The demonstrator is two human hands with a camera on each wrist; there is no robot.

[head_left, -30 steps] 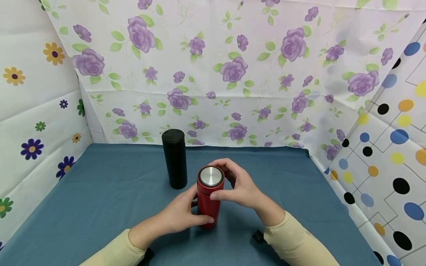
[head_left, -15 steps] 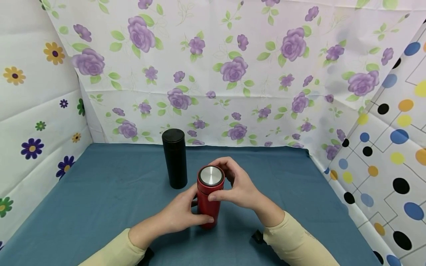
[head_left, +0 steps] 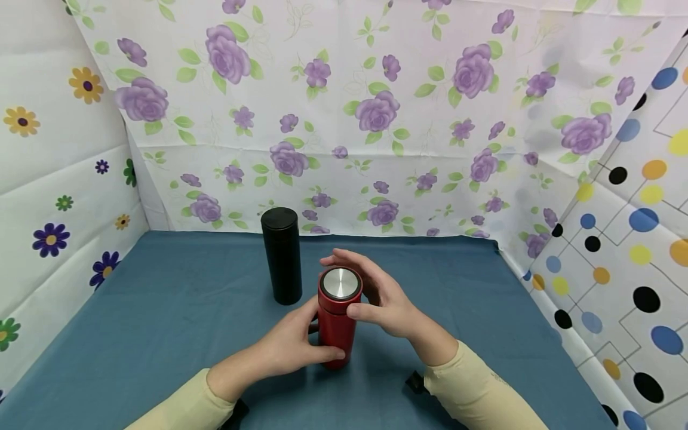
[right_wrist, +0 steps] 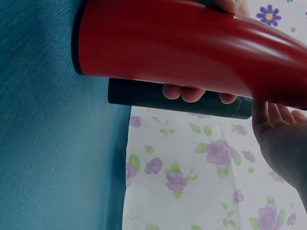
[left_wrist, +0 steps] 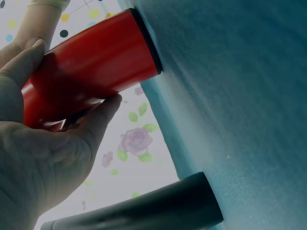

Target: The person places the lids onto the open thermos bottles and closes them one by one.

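Note:
A red thermos (head_left: 337, 337) with a silver-topped lid (head_left: 341, 283) stands upright on the blue cloth. My left hand (head_left: 285, 343) grips its lower body, thumb across the front. Around the lid curls my right hand (head_left: 389, 304), its thumb at the lid's lower edge in front and its fingers reaching behind. The left wrist view shows the red body (left_wrist: 96, 62) between thumb and fingers of the left hand (left_wrist: 43, 163). In the right wrist view, left fingertips show past the red body (right_wrist: 163, 43), and the right hand (right_wrist: 285, 136) is at the lid end.
A black thermos (head_left: 283, 263) stands upright behind and to the left of the red one. Blue cloth (head_left: 177, 310) covers the table. A flowered sheet (head_left: 333, 119) hangs at the back, with patterned sheets at both sides.
My right fingers have slid left behind the lid, and the right thumb has shifted right across its front. The left hand and both thermoses stay in place.

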